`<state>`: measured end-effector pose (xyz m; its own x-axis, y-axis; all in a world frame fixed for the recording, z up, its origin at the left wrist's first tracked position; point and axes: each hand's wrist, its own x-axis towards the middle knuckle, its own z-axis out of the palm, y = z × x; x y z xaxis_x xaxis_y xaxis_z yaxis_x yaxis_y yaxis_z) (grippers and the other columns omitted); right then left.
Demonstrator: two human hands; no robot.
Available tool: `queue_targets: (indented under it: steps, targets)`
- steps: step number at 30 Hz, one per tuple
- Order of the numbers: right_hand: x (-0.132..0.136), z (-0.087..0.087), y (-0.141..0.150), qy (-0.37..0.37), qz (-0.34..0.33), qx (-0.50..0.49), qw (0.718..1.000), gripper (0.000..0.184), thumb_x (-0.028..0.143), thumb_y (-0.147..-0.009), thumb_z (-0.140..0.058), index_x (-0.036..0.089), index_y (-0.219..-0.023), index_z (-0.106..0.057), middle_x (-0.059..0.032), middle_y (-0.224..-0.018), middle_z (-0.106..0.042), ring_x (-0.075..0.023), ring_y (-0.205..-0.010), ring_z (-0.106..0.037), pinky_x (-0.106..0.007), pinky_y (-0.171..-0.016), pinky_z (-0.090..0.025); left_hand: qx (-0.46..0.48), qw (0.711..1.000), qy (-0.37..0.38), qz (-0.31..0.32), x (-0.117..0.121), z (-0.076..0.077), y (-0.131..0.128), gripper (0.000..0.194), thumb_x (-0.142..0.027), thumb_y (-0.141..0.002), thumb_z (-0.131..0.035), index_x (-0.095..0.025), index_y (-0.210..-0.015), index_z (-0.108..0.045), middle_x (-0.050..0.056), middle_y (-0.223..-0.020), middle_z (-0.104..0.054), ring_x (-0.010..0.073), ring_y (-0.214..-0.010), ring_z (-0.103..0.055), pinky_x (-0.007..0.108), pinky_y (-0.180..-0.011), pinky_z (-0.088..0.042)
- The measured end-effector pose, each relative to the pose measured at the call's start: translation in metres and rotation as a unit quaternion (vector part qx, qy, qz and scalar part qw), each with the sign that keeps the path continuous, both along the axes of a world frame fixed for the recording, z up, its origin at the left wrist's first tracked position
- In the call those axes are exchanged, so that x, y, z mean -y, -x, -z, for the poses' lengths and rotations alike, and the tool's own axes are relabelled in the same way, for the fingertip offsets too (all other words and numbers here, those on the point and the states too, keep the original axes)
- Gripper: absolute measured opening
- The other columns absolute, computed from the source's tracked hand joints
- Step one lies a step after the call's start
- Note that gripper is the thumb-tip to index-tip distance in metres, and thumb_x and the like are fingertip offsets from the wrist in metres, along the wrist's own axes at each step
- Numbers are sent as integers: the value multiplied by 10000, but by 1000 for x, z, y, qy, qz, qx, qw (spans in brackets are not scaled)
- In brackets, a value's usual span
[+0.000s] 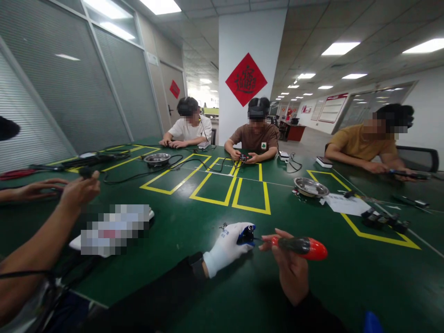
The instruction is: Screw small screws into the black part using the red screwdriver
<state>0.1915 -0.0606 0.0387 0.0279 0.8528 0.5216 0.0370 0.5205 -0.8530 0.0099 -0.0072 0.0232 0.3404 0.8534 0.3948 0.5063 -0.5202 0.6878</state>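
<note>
My left hand, in a white glove with blue fingertips, is closed around a small black part with a round, lens-like end. My right hand is bare and grips a screwdriver with a red and black handle. The screwdriver lies nearly level, its shaft pointing left at the black part. Whether its tip touches the part I cannot tell. A few tiny dark pieces, perhaps screws, show beside the gloved knuckles.
Yellow tape rectangles mark the green table. Metal bowls, a paper sheet and black parts lie on it. A co-worker's arms reach in at left, near a white box. Several people sit opposite.
</note>
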Motion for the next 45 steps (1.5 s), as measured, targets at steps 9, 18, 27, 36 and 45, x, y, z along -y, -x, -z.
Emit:
queue_targets:
  steps: [9,18,27,36,45]
  targets:
    - [1,1,4,24,0,-39,999,280,287,-872,-551,211,-1139,-515,-74,-979,-678,-203,-794,-672,-399,-744,-553,-8,999,-15,34,-6,2,-2,509,-174,-776,-624,-207,-1273,-518,80,-1263,-585,219,-1183,-524,405,-1055,-378]
    - [0,-1,5,47,12,-65,997,268,330,-871,-548,211,-1110,-526,-83,-993,-677,-211,-809,-669,-386,-733,-551,-2,1000,20,9,-11,-4,-9,513,-217,-696,-690,-192,-1195,-575,89,-1165,-626,247,-1083,-572,409,-984,-437]
    - [-5,-11,-2,58,18,-47,997,195,258,-824,-631,238,-853,-438,38,-764,-606,-107,-525,-590,-255,-540,-516,22,999,38,-23,-10,1,-12,351,-221,-769,-631,-204,-1120,-629,80,-1152,-638,245,-1105,-564,408,-1015,-405]
    - [-12,-15,-11,96,34,37,994,172,352,-882,-520,212,-962,-579,-74,-959,-640,-206,-832,-634,-403,-819,-499,-21,999,21,-28,-7,-2,-7,358,-236,-773,-631,-216,-1131,-622,79,-1165,-632,261,-1144,-537,427,-1033,-374]
    - [-12,-20,-9,103,-91,-100,985,159,275,-890,-522,287,-1036,-461,44,-736,-539,-148,-698,-585,-433,-904,-453,-24,999,15,-17,-5,-4,-5,323,-231,-777,-625,-202,-1099,-622,79,-1127,-633,243,-1092,-557,400,-1001,-399]
